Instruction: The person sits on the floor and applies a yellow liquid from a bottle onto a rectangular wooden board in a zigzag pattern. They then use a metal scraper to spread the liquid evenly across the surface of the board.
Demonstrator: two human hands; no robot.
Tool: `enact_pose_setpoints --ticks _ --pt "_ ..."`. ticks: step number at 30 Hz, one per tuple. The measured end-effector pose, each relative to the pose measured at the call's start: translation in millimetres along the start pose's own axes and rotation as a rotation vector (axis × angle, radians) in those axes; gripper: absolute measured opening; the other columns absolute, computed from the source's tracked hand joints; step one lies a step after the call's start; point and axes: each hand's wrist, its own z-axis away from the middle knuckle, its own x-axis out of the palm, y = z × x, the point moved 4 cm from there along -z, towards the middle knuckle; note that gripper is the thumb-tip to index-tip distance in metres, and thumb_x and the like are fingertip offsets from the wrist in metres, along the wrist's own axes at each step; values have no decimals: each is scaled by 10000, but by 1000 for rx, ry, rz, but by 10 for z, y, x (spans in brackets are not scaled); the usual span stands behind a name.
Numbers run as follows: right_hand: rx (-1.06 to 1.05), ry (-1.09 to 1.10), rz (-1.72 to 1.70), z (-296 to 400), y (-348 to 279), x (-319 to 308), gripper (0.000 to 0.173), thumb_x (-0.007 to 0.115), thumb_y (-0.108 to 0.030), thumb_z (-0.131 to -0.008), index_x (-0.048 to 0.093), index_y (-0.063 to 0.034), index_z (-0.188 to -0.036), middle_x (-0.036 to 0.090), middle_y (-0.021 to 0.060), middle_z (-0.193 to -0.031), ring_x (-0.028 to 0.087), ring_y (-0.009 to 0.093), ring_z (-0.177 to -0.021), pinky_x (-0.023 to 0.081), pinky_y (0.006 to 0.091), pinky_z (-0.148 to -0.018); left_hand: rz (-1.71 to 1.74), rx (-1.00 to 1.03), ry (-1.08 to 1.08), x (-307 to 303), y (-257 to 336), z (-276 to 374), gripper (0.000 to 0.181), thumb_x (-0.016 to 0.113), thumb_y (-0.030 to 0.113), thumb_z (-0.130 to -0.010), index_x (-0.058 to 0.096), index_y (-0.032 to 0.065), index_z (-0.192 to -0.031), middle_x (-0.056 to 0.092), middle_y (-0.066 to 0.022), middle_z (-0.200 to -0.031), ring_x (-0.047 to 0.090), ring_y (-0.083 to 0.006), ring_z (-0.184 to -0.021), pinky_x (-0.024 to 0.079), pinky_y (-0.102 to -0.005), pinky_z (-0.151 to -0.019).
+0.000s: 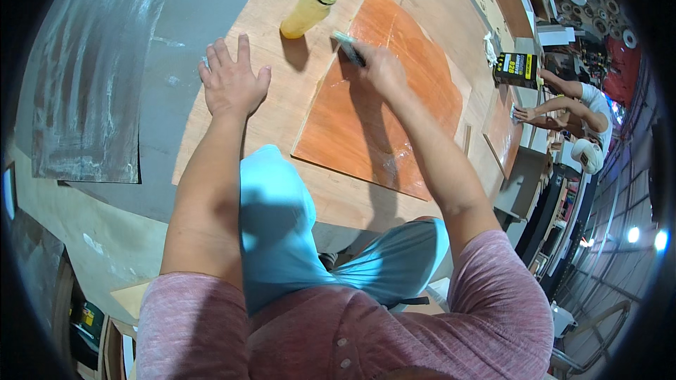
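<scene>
My right hand (pixel 381 67) grips a flat spreader or brush (pixel 349 48), whose pale edge meets the upper left edge of an orange-coated wood panel (pixel 364 126). Wet, shiny patches show on the coating. The panel lies on a larger plywood sheet (pixel 338 198). My left hand (pixel 235 76) rests palm down on the left part of that sheet, fingers spread, holding nothing. Between and beyond my hands stands a yellowish translucent plastic bottle (pixel 309 10) with its top cut or uncapped. The exact type of the held tool is partly hidden by my fingers.
A grey-streaked dark sheet (pixel 95 74) lies at the left. At the right stand a black and yellow adhesive can (pixel 515 69) and a crumpled white cloth or bag (pixel 490 48). Beyond, a co-worker (pixel 594 111) in a white cap works over another orange panel (pixel 501 132). A thin wood strip (pixel 467 140) lies beside my panel.
</scene>
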Motion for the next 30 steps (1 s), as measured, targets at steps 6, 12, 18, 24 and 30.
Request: enact_pose_setpoints --ticks 6,12,18,24,30 --pt "-111 -3 -59 1107 -137 204 459 699 -38 -768 648 -106 -1219 683 145 -1186 632 388 -1093 528 471 -912 -5 22 28 61 49 5 789 527 543 -950 288 175 -1605 292 -228 -1590 249 -384 -1502 201 -550 -1216" --pt "156 -197 -210 1156 305 -194 600 616 43 -772 654 -138 -1342 713 155 -1194 679 334 -1051 534 391 -958 -29 24 69 7 14 -20 783 517 543 -948 305 162 -1598 306 -234 -1579 271 -396 -1482 220 -563 -1196" --pt "315 -32 -92 -315 1458 -385 510 521 -19 -847 697 -161 -1303 730 205 -1061 700 272 -929 538 398 -840 -25 32 89 44 34 12 779 522 540 -943 319 158 -1591 323 -249 -1565 288 -405 -1468 230 -571 -1183" --pt "282 -80 179 -1067 1819 -373 457 538 -52 -841 726 -149 -1246 742 182 -1082 711 332 -995 551 419 -846 -19 38 105 78 34 12 785 520 545 -940 317 158 -1593 325 -249 -1567 279 -407 -1475 228 -571 -1185" --pt "215 -203 49 -619 1269 -119 439 605 -125 -816 728 -191 -1231 730 219 -1045 720 360 -956 548 425 -839 -29 28 117 104 -10 29 780 512 542 -945 315 161 -1596 325 -254 -1570 269 -405 -1484 214 -561 -1195"
